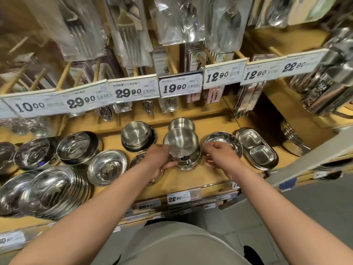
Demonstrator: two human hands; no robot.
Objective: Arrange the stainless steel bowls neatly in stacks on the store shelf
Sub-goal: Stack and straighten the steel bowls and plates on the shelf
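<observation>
A: Identify the support surface.
B: A tan wooden store shelf [210,176] with a flat, matte deck. White paper price tags [180,86] hang in a row above it, in front of clear plastic cutlery packs [177,20].

A: Largest steel items?
B: At far left, a tilted stack of wide shallow polished steel dishes [55,190]. Behind it, two deep mirror-finish bowls [76,148]. At right, a stack of oblong two-compartment brushed steel trays [257,148].

A: Locate the work item.
B: The stack of round brushed stainless steel bowls [183,148] stands mid-shelf, upright, between both hands. The top bowl sits tilted, its rim not seated level in the bowl below. A dark label is visible on the front wall.

A: Left hand condition?
B: The left hand [158,159] grips the stack's left side. Its fingers are curled round the wall, with the thumb low at the front near the base.

A: Right hand condition?
B: The right hand [215,155] is just beside the stack's right side. Its fingers are loosely curled and slightly apart. Contact with the bowl wall cannot be confirmed.

A: Adjacent smaller items?
B: A second stack of small round steel bowls [137,137] stands to the left rear. One small bowl [181,124] lies directly behind the held stack. A shallow round polished dish [222,142] lies behind the right hand. Another shallow dish [107,167] lies left of the left forearm.
</observation>
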